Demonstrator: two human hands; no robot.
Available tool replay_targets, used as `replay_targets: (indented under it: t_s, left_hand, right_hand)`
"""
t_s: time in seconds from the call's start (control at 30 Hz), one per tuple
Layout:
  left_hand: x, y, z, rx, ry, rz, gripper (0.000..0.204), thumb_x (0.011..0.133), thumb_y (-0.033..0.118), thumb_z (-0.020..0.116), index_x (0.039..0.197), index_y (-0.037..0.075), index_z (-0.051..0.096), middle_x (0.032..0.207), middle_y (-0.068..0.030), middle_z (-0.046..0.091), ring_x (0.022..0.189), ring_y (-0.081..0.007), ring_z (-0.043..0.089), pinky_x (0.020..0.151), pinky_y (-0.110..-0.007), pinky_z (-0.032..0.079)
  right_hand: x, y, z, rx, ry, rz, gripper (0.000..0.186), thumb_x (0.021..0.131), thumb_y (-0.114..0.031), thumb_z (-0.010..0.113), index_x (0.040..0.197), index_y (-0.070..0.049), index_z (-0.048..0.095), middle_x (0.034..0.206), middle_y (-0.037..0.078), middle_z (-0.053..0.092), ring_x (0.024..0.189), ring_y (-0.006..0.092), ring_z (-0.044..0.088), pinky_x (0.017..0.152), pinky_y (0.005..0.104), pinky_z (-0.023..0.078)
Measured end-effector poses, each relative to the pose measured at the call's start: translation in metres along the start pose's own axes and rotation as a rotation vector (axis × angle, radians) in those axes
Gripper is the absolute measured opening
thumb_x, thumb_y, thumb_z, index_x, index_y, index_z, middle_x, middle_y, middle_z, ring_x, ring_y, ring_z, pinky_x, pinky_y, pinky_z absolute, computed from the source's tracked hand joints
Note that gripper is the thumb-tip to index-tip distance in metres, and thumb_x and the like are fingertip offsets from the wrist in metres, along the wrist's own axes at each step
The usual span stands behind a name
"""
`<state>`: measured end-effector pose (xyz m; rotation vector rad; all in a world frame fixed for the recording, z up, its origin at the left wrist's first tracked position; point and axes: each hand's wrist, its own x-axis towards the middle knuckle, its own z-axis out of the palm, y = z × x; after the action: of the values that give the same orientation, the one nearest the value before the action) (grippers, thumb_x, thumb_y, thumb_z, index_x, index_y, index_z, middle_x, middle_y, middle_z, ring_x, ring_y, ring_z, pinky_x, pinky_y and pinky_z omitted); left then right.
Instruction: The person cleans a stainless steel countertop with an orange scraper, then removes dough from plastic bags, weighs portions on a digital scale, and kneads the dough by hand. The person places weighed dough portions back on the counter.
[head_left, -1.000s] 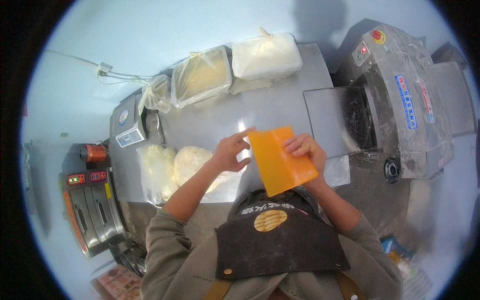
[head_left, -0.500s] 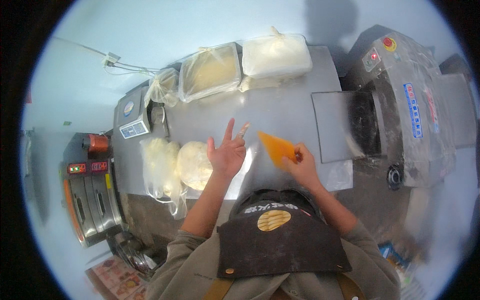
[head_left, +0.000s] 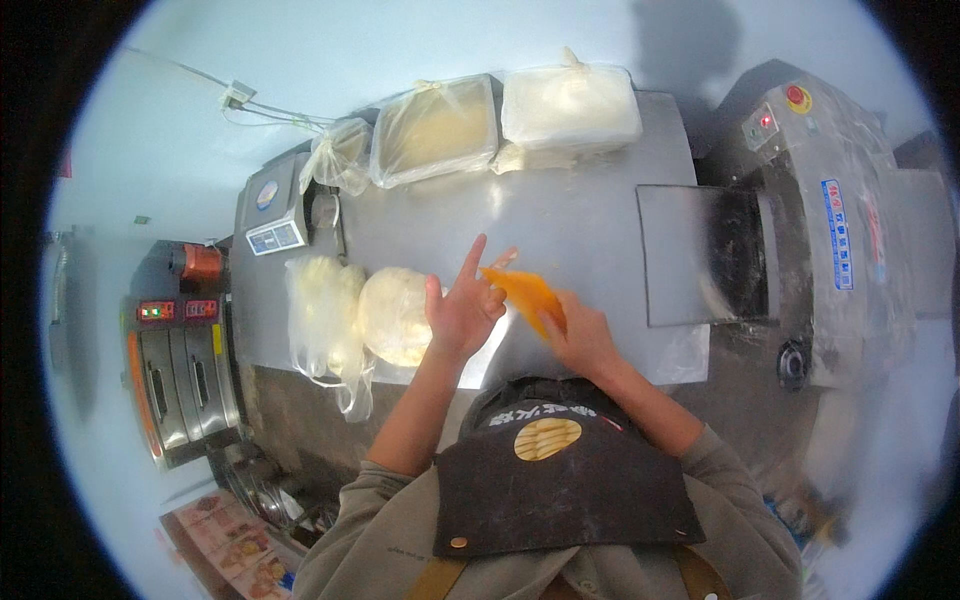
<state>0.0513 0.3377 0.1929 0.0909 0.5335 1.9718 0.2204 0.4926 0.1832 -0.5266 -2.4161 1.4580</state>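
My right hand (head_left: 582,337) grips an orange dough scraper (head_left: 527,300), a thin flexible sheet, above the metal worktable (head_left: 575,215). The scraper's tip reaches my left hand (head_left: 464,312) and lies against or just beside its fingers. Thumb and index finger of that hand are stretched out and apart; some other fingers are curled. Another finger, partly behind the scraper, has something pale on it. A pale round lump of dough (head_left: 393,318) rests on the table to the left of my left hand. Against it leans a clear plastic bag (head_left: 322,310) with pale contents.
A digital scale (head_left: 273,215) stands at the table's left end. Along the back are two plastic-wrapped tubs (head_left: 435,135) and a smaller tied bag (head_left: 340,158). A large machine (head_left: 820,170) with a flat tray (head_left: 690,255) borders the right side. An oven (head_left: 180,385) is at far left.
My right hand has brought the scraper leftward, so its tip meets my left hand's fingers. The scraper now bends. My left hand has turned slightly and shifted right.
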Motion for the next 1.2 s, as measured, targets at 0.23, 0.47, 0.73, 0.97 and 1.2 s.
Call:
replay_targets:
  t_s: [0.23,0.47,0.73,0.97,1.2]
  left_hand:
    - [-0.009,-0.001,-0.003,0.196,0.061,-0.002,0.121,0.082,0.089,0.055,0.171,0.02,0.011,0.173,-0.0211,0.021,0.084,-0.0178,0.055,0.072,-0.027,0.048]
    - [-0.01,0.0,-0.002,0.238,0.076,0.021,0.125,0.08,0.09,0.057,0.171,0.02,0.008,0.174,-0.021,0.018,0.083,-0.0182,0.058,0.071,-0.028,0.049]
    - [-0.001,-0.002,-0.013,0.488,0.0,0.048,0.118,0.089,0.087,0.049,0.171,0.017,0.0,0.172,-0.0279,0.018,0.075,-0.0203,0.063,0.071,-0.031,0.056]
    - [-0.002,-0.005,-0.007,0.671,0.026,0.073,0.114,0.094,0.086,0.04,0.17,0.014,-0.007,0.171,-0.0326,0.014,0.076,-0.02,0.066,0.073,-0.033,0.057]
    - [-0.001,-0.008,-0.005,0.643,0.076,0.062,0.114,0.094,0.086,0.039,0.169,0.014,-0.007,0.171,-0.0332,0.014,0.08,-0.0215,0.066,0.076,-0.034,0.057]
  right_hand:
    - [0.017,0.004,-0.005,-0.165,0.034,0.084,0.027,0.1,-0.021,0.063,0.121,-0.004,0.06,0.092,0.025,0.072,0.085,0.047,0.071,0.074,0.0534,0.056]
    - [0.026,0.01,-0.02,-0.168,0.112,0.121,0.031,0.1,-0.021,0.064,0.125,-0.004,0.06,0.093,0.024,0.072,0.084,0.0454,0.071,0.072,0.0528,0.056]
    - [0.006,-0.009,-0.013,-0.149,0.018,-0.065,0.033,0.098,-0.02,0.068,0.126,-0.003,0.063,0.093,0.023,0.072,0.085,0.0443,0.071,0.072,0.0491,0.057]
    - [0.005,-0.022,-0.01,-0.203,0.028,-0.162,0.032,0.098,-0.015,0.066,0.129,-0.006,0.061,0.099,0.018,0.071,0.087,0.0385,0.071,0.072,0.0495,0.056]
    - [0.003,-0.006,0.0,-0.224,0.099,-0.232,0.036,0.097,-0.014,0.067,0.131,-0.005,0.06,0.095,0.019,0.071,0.083,0.0404,0.07,0.069,0.0513,0.056]
